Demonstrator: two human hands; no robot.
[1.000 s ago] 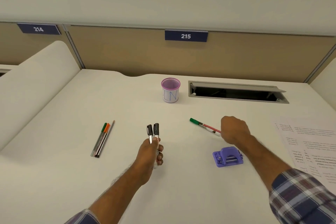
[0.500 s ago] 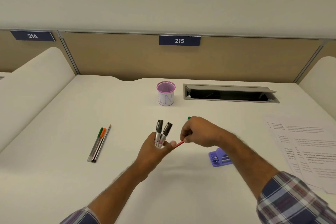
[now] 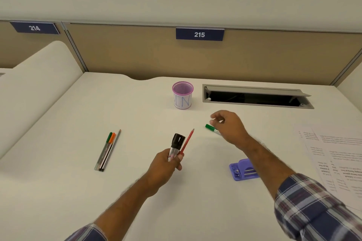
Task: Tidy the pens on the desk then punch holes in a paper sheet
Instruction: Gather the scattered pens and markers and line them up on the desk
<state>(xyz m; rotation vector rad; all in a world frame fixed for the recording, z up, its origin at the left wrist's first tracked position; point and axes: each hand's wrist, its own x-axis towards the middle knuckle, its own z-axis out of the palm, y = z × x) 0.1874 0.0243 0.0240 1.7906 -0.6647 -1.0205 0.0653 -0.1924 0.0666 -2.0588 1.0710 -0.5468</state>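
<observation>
Green-capped, the marker point(image 3: 212, 129) lies flat near the middle of the desk point(image 3: 58, 191), just under the right hand point(image 3: 228, 126), whose grip is spread and empty above it. It looks light, stiff and smooth enough to roll, so a pinch across the barrel behind the cap should serve. The left hand point(image 3: 166, 164) is pressed around two black-capped markers point(image 3: 176, 146) and a red pencil point(image 3: 187, 141), well short of the pink mesh cup point(image 3: 182, 95) toward the back edge.

left hand point(image 3: 166, 164) clutches black markers point(image 3: 177, 143), red pencil point(image 3: 187, 140); right hand point(image 3: 230, 127) above green marker point(image 3: 212, 129).
</observation>
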